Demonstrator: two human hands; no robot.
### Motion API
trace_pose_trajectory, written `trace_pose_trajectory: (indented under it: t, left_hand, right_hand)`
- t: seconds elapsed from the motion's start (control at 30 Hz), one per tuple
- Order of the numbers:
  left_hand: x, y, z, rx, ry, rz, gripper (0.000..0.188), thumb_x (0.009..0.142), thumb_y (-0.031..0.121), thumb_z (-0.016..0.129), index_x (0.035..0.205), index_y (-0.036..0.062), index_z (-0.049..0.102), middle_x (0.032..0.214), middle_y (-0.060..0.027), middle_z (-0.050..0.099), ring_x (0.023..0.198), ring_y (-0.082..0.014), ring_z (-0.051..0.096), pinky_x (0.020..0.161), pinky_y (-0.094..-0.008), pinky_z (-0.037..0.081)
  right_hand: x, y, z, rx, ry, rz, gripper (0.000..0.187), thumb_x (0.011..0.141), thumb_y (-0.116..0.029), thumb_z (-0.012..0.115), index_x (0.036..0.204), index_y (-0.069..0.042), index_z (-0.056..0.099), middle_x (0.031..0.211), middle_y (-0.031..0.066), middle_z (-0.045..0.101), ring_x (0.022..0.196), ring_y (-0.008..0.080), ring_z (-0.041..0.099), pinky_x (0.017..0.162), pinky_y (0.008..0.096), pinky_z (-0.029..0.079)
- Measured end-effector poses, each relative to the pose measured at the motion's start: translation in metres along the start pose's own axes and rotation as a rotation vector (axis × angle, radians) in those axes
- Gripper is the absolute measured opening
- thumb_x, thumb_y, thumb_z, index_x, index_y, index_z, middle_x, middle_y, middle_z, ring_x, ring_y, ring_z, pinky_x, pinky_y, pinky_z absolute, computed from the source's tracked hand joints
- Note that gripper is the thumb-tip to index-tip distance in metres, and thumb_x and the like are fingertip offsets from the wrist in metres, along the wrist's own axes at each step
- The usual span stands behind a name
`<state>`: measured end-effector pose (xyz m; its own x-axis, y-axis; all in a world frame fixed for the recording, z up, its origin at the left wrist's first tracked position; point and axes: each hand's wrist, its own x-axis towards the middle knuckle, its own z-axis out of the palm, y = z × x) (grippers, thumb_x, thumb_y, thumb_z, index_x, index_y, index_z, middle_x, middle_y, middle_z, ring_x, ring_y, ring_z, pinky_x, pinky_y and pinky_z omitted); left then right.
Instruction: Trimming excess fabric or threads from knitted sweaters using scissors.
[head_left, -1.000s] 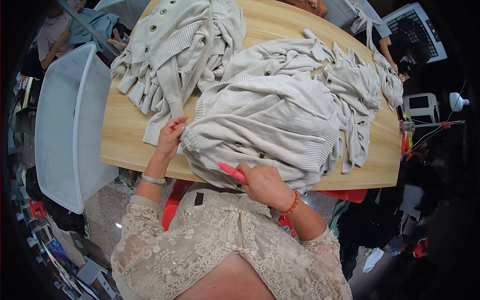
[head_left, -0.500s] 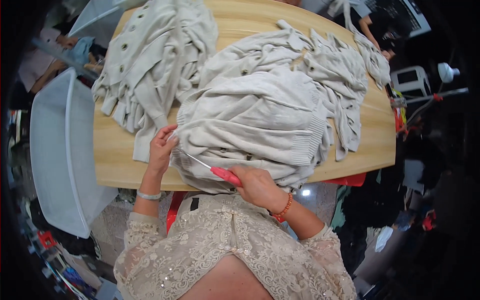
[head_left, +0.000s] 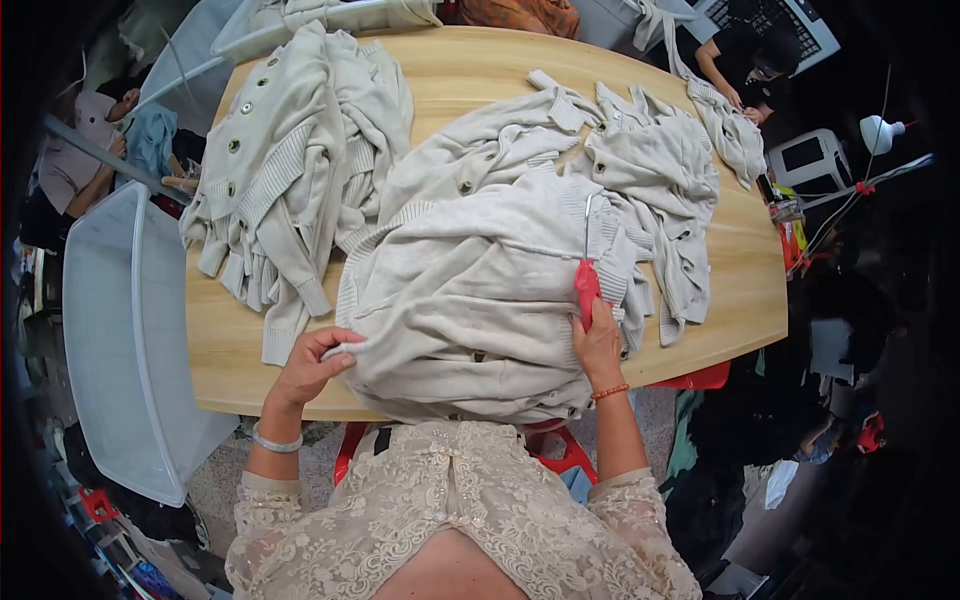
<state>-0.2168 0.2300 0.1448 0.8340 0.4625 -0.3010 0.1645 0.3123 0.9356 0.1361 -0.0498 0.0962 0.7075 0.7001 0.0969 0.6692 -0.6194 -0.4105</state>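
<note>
A cream knitted cardigan (head_left: 470,270) lies bunched in front of me at the near edge of the table. At its left edge my left hand (head_left: 315,365) is closed, pinching the knit between thumb and fingers. My right hand (head_left: 598,345), over the right side of the same cardigan, grips the red handle of a thin metal hook tool (head_left: 587,280). Its slim shaft points away from me over the ribbed knit, and the tip looks bent. I cannot tell whether the tip touches the cloth.
More cream cardigans lie on the wooden table (head_left: 480,60): a buttoned pile (head_left: 270,150) at left, another (head_left: 660,170) at right. A translucent plastic bin (head_left: 105,330) stands left of the table. Co-workers sit at far left and far right. A red stool (head_left: 570,455) shows below.
My right hand has swung the hook tool from the cardigan's left edge away to the right. My left hand has come nearer and lower, still pinching the knit edge.
</note>
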Motion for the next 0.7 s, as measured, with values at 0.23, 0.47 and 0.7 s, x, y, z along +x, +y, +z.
trace_pose_trajectory:
  t: [0.23, 0.47, 0.7]
  left_hand:
    - [-0.039, 0.029, -0.023, -0.03, -0.296, -0.475, 0.029, 0.084, 0.007, 0.072, 0.112, -0.0008, 0.067, 0.101, -0.0014, 0.067, 0.092, -0.0077, 0.059, 0.084, -0.0223, 0.046]
    - [0.074, 0.011, 0.016, 0.221, 0.062, -0.172, 0.022, 0.092, 0.01, 0.063, 0.111, -0.0012, 0.064, 0.092, 0.0005, 0.064, 0.083, -0.0057, 0.058, 0.074, -0.023, 0.05]
    - [0.279, 0.006, 0.052, 0.782, 0.259, 0.03, 0.041, 0.082, 0.029, 0.073, 0.107, -0.0019, 0.063, 0.083, -0.0142, 0.066, 0.073, -0.0222, 0.063, 0.07, -0.0314, 0.051]
  right_hand:
    - [-0.028, 0.025, -0.147, 0.412, -0.616, 0.298, 0.024, 0.08, -0.011, 0.07, 0.101, 0.0, 0.067, 0.076, 0.0108, 0.062, 0.071, 0.0151, 0.056, 0.069, 0.0305, 0.048]
    - [-0.009, 0.055, -0.126, 0.068, -0.193, 0.358, 0.021, 0.089, -0.013, 0.061, 0.104, 0.0, 0.067, 0.074, 0.0131, 0.068, 0.069, 0.0206, 0.065, 0.065, 0.0342, 0.05]
    - [0.049, 0.053, -0.103, 0.497, -0.162, 0.359, 0.021, 0.095, -0.005, 0.052, 0.112, 0.003, 0.063, 0.086, 0.0092, 0.069, 0.064, 0.01, 0.061, 0.056, 0.0233, 0.047]
